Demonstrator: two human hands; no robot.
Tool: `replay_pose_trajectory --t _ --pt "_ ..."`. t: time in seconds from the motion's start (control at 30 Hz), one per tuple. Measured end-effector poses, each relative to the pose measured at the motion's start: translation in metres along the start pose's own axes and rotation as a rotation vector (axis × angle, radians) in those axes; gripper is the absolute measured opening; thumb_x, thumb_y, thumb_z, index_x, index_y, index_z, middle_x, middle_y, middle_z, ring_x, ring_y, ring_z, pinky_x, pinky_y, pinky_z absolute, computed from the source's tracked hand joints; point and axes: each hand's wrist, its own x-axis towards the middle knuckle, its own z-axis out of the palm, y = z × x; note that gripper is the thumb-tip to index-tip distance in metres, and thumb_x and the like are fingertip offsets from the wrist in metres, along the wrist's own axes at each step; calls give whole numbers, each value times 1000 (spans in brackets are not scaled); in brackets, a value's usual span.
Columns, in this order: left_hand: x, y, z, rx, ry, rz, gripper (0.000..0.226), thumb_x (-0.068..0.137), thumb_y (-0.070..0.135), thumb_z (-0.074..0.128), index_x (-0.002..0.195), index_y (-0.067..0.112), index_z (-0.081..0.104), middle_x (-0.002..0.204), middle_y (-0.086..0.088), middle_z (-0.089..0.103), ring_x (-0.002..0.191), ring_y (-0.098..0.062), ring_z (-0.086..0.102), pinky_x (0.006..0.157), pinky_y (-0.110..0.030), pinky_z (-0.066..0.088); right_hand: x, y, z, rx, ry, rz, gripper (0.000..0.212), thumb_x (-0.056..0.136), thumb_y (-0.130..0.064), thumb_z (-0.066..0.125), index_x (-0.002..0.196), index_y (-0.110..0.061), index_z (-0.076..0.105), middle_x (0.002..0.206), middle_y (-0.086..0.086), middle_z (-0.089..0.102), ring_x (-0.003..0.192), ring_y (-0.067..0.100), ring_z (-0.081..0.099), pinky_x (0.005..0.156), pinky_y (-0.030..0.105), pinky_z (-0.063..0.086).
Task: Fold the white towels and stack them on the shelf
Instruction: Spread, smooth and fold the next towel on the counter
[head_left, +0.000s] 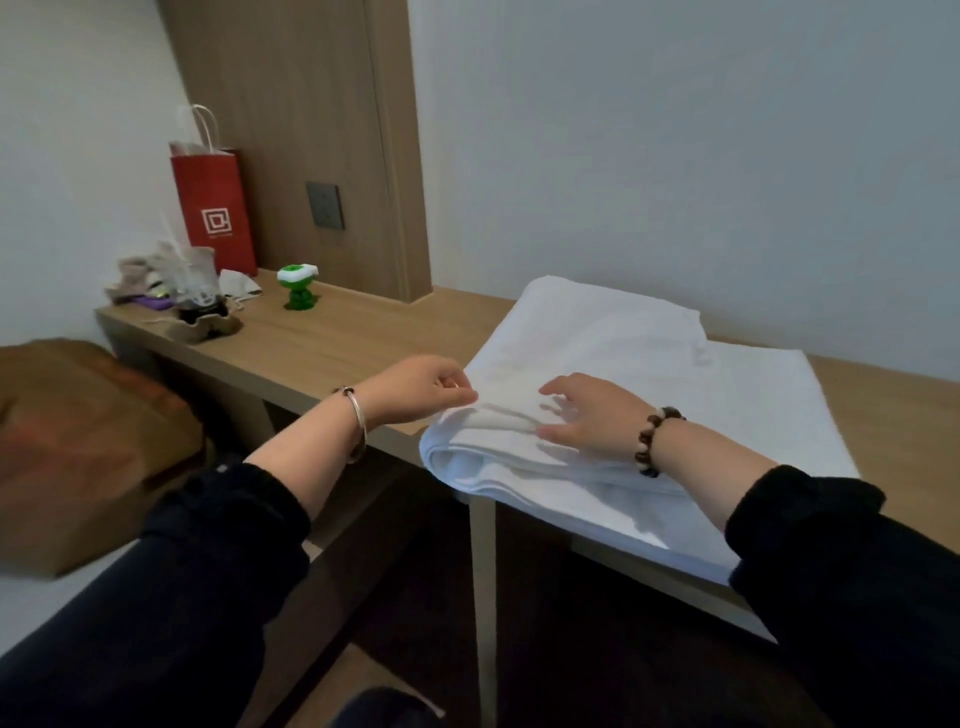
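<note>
The left hand (421, 387) pinches the near left edge of the folded white towel (597, 343) with curled fingers. The right hand (592, 415), at its 3 o'clock and a little apart, lies on the towel with fingers spread. The towel rests on the wooden counter (337, 343), overhanging its near edge. Toward 10 o'clock stand a green toy (298, 288) and a red paper bag (213, 208).

Left hand (422, 388) seemingly pinching, right hand (595, 418) splayed
</note>
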Motion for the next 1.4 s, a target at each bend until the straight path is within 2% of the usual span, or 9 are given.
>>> replay_pose_trajectory --t 0.2,0.37,0.47,0.6,0.73,0.83,1.03,1.2,1.4 --pt "-22 -17 15 -116 -13 -9 38 76 38 75 105 24 56 100 4 60 90 -10 57 72 -18 45 -5 -13 10 -263 142 -94 20 93 -22 49 105 -12 61 104 5 63 94 26 57 80 38 47" --pt "-29 -19 21 -117 42 74 23 73 25 78 88 19 60 82 7 59 73 -7 53 61 -12 40 -20 -3 4 -187 401 -275 7 83 2 62 82 -3 67 81 10 66 75 33 61 62 38 48" --pt "-36 -16 31 40 279 268 18 73 10 71 69 13 54 64 5 50 58 -12 43 53 -23 35 -33 -2 1 -226 530 -442 22 64 16 74 63 -4 62 62 10 60 55 30 58 45 35 48" --pt "-50 -18 59 486 603 639 18 67 -2 60 58 8 48 52 -4 43 43 -21 37 35 -27 32 -51 -1 12 -404 395 -502 35 45 18 77 56 -8 57 58 6 54 51 26 54 37 27 40" --pt "-58 -35 74 199 583 333 13 84 25 59 81 13 53 71 6 49 58 -15 49 49 -25 39 -56 2 18 -342 307 -437 15 74 -9 77 73 -9 62 74 5 58 67 25 56 50 27 38" --pt "-57 -38 77 -80 461 112 33 80 31 69 106 25 48 94 15 50 79 -1 53 65 -16 43 -56 4 20 -359 289 -415 18 79 -25 71 88 -12 63 86 3 59 77 21 54 59 25 36" --pt "-54 -30 84 -287 417 25 36 72 22 73 98 30 49 95 12 53 81 -2 55 68 -15 49 -50 1 28 -414 285 -312 24 82 -26 60 103 -16 59 98 2 55 90 22 51 62 26 34" --pt "-55 -20 92 -349 478 -10 36 72 22 72 89 38 44 95 11 50 78 2 52 65 -17 48 -50 -3 31 -454 332 -277 10 83 -12 61 92 -7 61 87 8 59 81 29 56 50 30 34" --pt "-49 -18 92 -442 611 -76 22 74 9 69 69 10 48 66 1 51 60 -11 42 59 -27 38 -50 -3 19 -390 614 -278 14 67 5 70 76 -2 62 69 11 57 58 31 55 36 30 38"
